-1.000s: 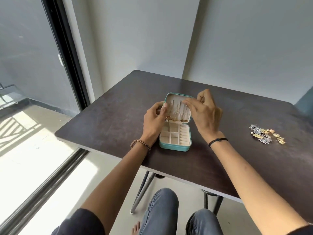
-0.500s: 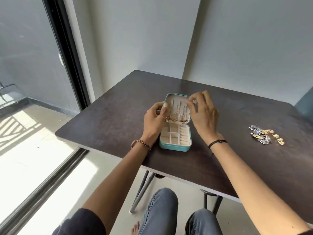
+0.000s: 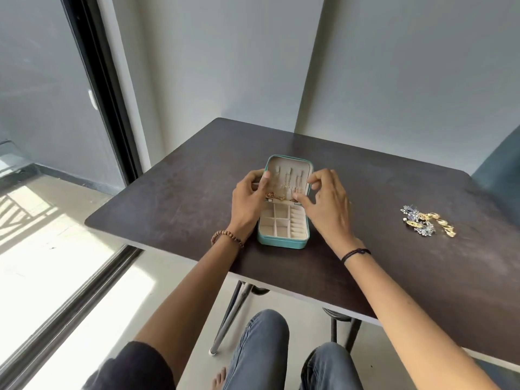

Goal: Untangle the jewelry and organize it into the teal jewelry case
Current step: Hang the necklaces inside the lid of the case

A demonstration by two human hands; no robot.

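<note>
Dark brown counter (image 3: 168,198) set in a corner of grey walls, with a glass door at the left side and sunlight on the floor. Near the front edge, one teal case (image 3: 282,244) lying open, its lid (image 3: 277,168) opened away from the person. Inside the lid, several thin chains (image 3: 287,181) hanging side by side, perhaps four or five, too fine to count with certainty, and some gold pieces (image 3: 277,196) gathered at the lower pocket of the lid. Left hand (image 3: 247,202) curled around the left edge of the lid and holding it, thumb raised against the lining. Right hand (image 3: 327,205) at the right edge, fingers bent, thumb reaching down to the gold pieces; impossible to tell if pinching a chain, holding the rim, or only touching. Lower tray (image 3: 267,230) divided into small square sections plus a ribbed strip for rings, all looking unfilled. Well apart, on the right side of the counter, one pile of jewelry (image 3: 427,223), silver and gold pieces mixed and touching each other, not yet sorted; number of pieces not clear. Judged as roughly the middle of the task: chains seemingly hung in place, but the pile waiting and the tray not used. Counted: one case, two hands, one pile, one bead bracelet (image 3: 226,238) on the left wrist, one dark cord (image 3: 356,253) on the right wrist.
</note>
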